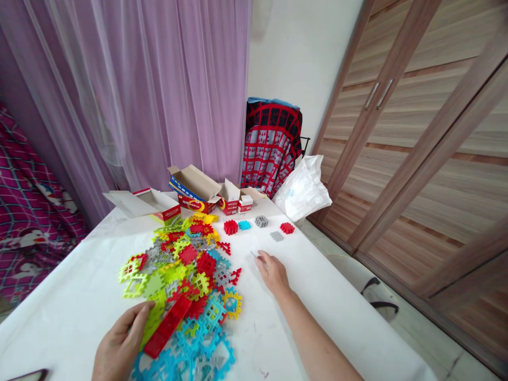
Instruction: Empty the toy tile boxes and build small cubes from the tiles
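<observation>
My left hand (121,338) is at the near left of a heap of plastic interlocking building pieces. Its thumb and index finger stretch forward and touch the lime-green pieces (155,317), beside a long red plastic piece (169,325). Light-blue pieces (188,352) lie close by. My right hand (272,271) is over the white table, right of the heap, with a small grey piece (254,255) pinched edge-on at the fingertips. Beyond it lie a red stack (230,227), a blue piece (244,225), a grey stack (261,221), a flat grey piece (277,236) and a red stack (287,228).
Opened cardboard boxes (194,185) stand along the table's far edge. A white plastic bag (304,190) is at the far right corner. The white table (71,296) has its right edge beside a wooden wardrobe (428,143). A dark-edged object (32,375) lies at the lower left.
</observation>
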A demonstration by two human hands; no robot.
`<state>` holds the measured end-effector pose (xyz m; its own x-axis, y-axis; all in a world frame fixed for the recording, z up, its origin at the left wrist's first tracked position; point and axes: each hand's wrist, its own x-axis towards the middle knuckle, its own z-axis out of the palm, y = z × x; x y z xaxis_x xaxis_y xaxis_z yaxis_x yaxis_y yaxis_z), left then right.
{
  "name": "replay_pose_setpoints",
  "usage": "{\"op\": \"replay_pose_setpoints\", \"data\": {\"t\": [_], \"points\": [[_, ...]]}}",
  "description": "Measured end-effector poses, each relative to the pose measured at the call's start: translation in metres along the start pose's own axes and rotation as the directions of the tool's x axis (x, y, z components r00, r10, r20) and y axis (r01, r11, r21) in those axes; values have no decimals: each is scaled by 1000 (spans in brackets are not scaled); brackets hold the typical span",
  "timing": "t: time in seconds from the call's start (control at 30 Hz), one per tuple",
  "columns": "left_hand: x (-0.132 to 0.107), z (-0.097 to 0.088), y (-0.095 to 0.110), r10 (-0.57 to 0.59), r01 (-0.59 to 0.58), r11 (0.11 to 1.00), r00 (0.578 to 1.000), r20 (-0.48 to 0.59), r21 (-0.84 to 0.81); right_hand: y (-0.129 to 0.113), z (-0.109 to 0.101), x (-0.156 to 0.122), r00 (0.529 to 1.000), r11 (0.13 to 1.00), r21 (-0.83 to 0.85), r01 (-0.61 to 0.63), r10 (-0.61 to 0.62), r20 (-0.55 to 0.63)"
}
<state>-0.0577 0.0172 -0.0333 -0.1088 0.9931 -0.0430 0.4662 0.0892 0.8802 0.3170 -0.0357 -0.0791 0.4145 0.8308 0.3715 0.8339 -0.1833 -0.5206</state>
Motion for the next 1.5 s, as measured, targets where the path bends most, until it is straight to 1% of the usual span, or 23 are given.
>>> {"op": "replay_pose_setpoints", "data": {"t": [0.03,0.1,0.17,0.2,0.27,0.4,0.5,0.57,0.63,0.7,0.77,0.8,0.83,0.93,1.0,1.03,1.1,1.17,1.23,1.27,1.33,1.43,1.5], "points": [[-1,0,2,-6,6,1000,1000,2,4,6,2,4,993,996,15,-92,93,-77],[-1,-1,4,-19,19,1000,1000,-2,7,17,4,10,945,971,63,-229,238,-224],[-2,-1,6,-24,24,1000,1000,-4,14,26,4,13,902,954,111,-279,300,-311],[-1,-1,6,-20,20,1000,1000,-7,17,29,4,14,892,950,130,-284,311,-327],[-1,-1,4,3,-3,1000,1000,-10,17,31,3,12,893,949,154,-276,312,-324],[1,-1,-1,68,-68,998,998,-14,19,25,1,12,931,967,120,-223,248,-266],[1,0,-3,38,-37,999,999,-15,28,21,-2,18,953,965,46,-257,261,-157],[1,0,-2,8,-8,1000,1000,-11,24,19,-3,22,959,966,10,-258,257,-117],[1,0,1,-8,9,1000,1000,-4,15,17,-5,23,976,982,-11,-190,188,-106],[0,1,4,-27,27,1000,1000,4,10,12,-6,21,996,997,-51,-52,48,-69],[0,2,5,-44,44,999,999,0,4,7,-6,19,997,990,-121,78,-78,4],[0,2,6,-48,48,999,999,-5,1,4,-6,18,994,982,-151,111,-106,35],[0,2,6,-49,49,999,999,-9,-1,2,-6,18,993,978,-173,116,-108,52],[0,1,5,-53,53,999,999,-3,-6,0,-4,21,999,986,-166,29,-22,41],[0,0,5,-55,55,998,998,3,-6,3,-4,25,995,989,-115,-95,96,7],[0,0,5,-54,54,999,999,8,-7,7,-5,26,986,982,-86,-167,166,-24],[1,0,3,-48,48,999,999,13,-11,17,-9,28,950,956,-34,-292,286,-123],[3,1,0,-38,38,999,999,9,-17,28,-15,28,908,933,-8,-359,347,-232],[5,2,-7,-25,25,999,1000,-7,-23,36,-21,26,890,926,-12,-377,359,-282],[7,3,-12,-19,19,1000,1000,-9,-24,38,-24,25,893,927,-25,-375,353,-278],[12,4,-24,-2,2,1000,1000,-8,-19,35,-26,23,914,932,-73,-356,331,-234],[18,5,-43,51,-51,999,999,-17,5,21,-26,21,946,924,-215,-316,288,-151],[21,4,-52,80,-80,997,997,-15,16,12,-24,21,958,910,-301,-286,265,-109]]}}
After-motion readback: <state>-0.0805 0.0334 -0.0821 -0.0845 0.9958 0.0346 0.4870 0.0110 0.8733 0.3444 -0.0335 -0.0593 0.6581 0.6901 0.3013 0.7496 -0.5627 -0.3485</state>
